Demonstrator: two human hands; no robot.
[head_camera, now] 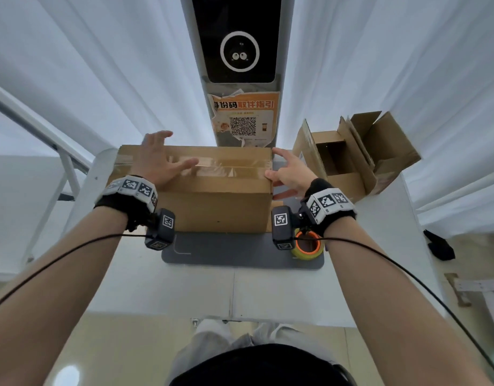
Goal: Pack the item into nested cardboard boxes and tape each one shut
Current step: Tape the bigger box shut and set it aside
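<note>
Left hand (pixel 159 160) flat, fingers spread, pressing the taped top of the closed box (pixel 212 190). Right hand (pixel 287 174) loosely open at the box's right edge, gripping nothing. Box on tabletop (pixel 268 288) between the hands. Advice: rub tape (pixel 220 165) ends down over both edges.

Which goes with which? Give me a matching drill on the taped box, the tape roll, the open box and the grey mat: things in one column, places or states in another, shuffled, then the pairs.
Things:
1. taped box
2. tape roll
3. open box
4. grey mat

Places or states:
A. flaps up, at the table's far right
B. lying flat under the closed box
C. clear tape along its top seam, a hand at each end
D. yellow with an orange core, on the mat's right corner

Pairs: 1-C, 2-D, 3-A, 4-B
</note>
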